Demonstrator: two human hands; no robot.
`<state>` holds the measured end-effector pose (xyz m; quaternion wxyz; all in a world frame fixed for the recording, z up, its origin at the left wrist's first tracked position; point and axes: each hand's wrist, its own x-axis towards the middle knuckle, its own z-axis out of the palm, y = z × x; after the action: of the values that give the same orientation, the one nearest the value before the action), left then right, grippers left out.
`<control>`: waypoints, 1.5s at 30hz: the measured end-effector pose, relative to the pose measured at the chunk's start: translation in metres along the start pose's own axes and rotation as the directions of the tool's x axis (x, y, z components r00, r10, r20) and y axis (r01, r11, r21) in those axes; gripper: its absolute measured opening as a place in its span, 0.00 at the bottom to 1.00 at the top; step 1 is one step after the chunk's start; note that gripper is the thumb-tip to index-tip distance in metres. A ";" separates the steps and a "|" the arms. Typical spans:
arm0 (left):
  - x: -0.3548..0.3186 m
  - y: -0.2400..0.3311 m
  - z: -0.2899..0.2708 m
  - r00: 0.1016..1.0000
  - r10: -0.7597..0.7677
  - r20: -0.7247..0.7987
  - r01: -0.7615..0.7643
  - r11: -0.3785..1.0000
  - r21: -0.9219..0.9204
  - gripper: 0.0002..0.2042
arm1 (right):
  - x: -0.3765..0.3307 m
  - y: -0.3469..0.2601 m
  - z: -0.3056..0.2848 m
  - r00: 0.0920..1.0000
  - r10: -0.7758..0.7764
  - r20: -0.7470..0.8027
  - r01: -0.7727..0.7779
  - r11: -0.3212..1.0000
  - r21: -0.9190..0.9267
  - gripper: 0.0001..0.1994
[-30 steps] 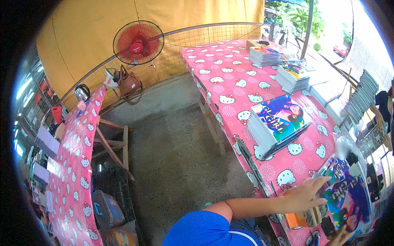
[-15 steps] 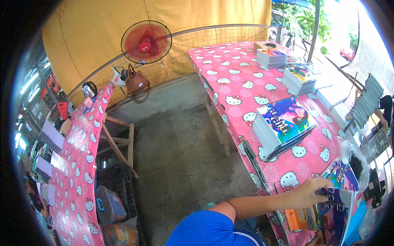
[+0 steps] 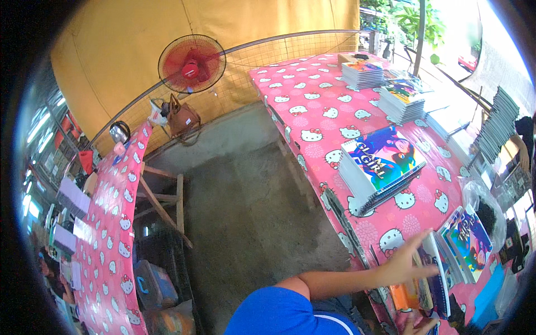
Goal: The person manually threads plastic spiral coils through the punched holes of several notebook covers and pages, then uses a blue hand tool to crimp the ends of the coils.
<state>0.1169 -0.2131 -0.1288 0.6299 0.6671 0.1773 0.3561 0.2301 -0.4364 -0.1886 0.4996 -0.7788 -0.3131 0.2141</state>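
Observation:
A spiral notebook with a dark blue cover (image 3: pixel 439 262) stands on edge at the near right of the pink table, beside an orange-covered bundle (image 3: pixel 406 295). My left hand (image 3: pixel 403 266) is open at its upper end, thumb against the cover and the other fingers stretched away from it. At the lower edge of the picture, my right hand (image 3: pixel 420 325) closes on the notebook's near end; part of this hand is cut off. Just right of them, several colourful notebooks (image 3: pixel 469 245) lean in a fanned row.
A neat stack of colourful notebooks (image 3: pixel 382 162) sits farther up the patterned pink table (image 3: pixel 312 117), with more stacks (image 3: pixel 401 103) behind. A clear plastic bag (image 3: pixel 486 206) lies at its right side. Across the concrete floor (image 3: pixel 240 212) is a second pink table (image 3: pixel 106 245); a red fan (image 3: pixel 191 64) stands by the yellow curtain.
The notebook has turned from showing its cover to nearly edge-on, closer to the orange bundle. My left hand's fingers have spread. The leaning notebooks are now more in view.

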 end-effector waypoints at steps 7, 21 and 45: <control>0.015 -0.013 0.001 0.999 0.018 -0.047 -0.026 0.985 -0.171 0.47 | 0.013 0.000 -0.074 0.950 -0.313 -0.015 0.211 0.674 -0.708 0.41; 0.026 0.010 0.012 0.920 0.327 -0.215 -0.296 0.941 0.163 0.32 | 0.060 0.128 -0.240 0.805 -0.073 -0.589 -0.491 0.474 -0.731 0.12; 0.002 0.049 0.071 0.773 0.397 0.494 -0.618 0.648 0.445 0.08 | -0.012 -0.081 -0.077 0.828 -0.476 -0.297 0.395 0.870 -0.294 0.14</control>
<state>0.1574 -0.2697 -0.0780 0.2858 0.9017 -0.0359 0.3223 0.2484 -0.4696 -0.0827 0.4945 -0.7623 -0.4081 -0.0884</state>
